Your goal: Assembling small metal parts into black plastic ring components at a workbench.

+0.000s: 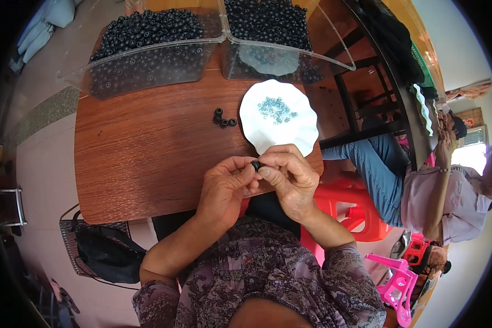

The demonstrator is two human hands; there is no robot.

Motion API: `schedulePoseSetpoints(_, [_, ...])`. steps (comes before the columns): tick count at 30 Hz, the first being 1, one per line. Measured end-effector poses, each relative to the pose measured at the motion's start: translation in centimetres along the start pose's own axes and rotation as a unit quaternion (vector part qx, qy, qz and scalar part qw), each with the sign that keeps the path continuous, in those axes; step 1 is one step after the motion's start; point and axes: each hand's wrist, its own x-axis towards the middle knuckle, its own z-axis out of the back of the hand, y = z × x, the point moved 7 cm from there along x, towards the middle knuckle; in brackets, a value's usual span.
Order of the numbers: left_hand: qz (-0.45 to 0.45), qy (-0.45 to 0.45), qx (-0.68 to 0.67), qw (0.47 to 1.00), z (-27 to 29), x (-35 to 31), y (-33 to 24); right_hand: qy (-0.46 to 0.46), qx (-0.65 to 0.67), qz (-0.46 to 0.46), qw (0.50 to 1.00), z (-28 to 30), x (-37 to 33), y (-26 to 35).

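Note:
Above the near edge of the brown wooden table (pixel 142 153), my two hands meet over one small black ring-shaped part (pixel 256 165). My left hand (pixel 224 186) pinches it from the left between thumb and fingers. From the right, my right hand (pixel 292 177) grips it with thumb and forefinger, partly covering it. Just beyond my right hand lies a white scalloped plate (pixel 306 109) with many tiny shiny pieces (pixel 277 110) heaped in its middle. Left of the plate, several loose black ring-shaped parts (pixel 224 118) sit together on the tabletop.
Two clear plastic bins full of black ring-shaped parts (pixel 153 30) (pixel 265 22) stand at the table's far side. A red stool (pixel 361 210) is to the right, with a seated person in jeans (pixel 366 169) beyond it. A black bag (pixel 109 251) lies at lower left.

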Motion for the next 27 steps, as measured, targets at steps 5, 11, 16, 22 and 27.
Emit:
schedulePoseSetpoints(5, [-0.02, -0.007, 0.02, 1.0, 0.5, 0.1, -0.1, -0.01, -0.079, 0.045, 0.996, -0.6, -0.6, 0.2])
schedulePoseSetpoints(11, [-0.028, -0.026, 0.022, 0.999, -0.3, -0.4, -0.5, -0.064, -0.192, 0.15, 0.968, -1.2, -0.6, 0.9])
schedulePoseSetpoints(16, [-0.031, -0.046, 0.0, 0.998, 0.2, -0.4, -0.4, -0.085, -0.233, 0.188, 0.95, -1.8, -0.6, 1.1])
schedulePoseSetpoints(22, [-0.056, -0.047, 0.008, 0.997, -0.1, -0.6, -0.5, -0.105, -0.218, 0.17, 0.955, -1.6, -0.7, 0.5])
schedulePoseSetpoints(27, [-0.074, -0.064, 0.009, 0.995, -0.2, -0.8, -0.8, -0.096, -0.205, 0.167, 0.96, -1.4, -0.3, 0.4])
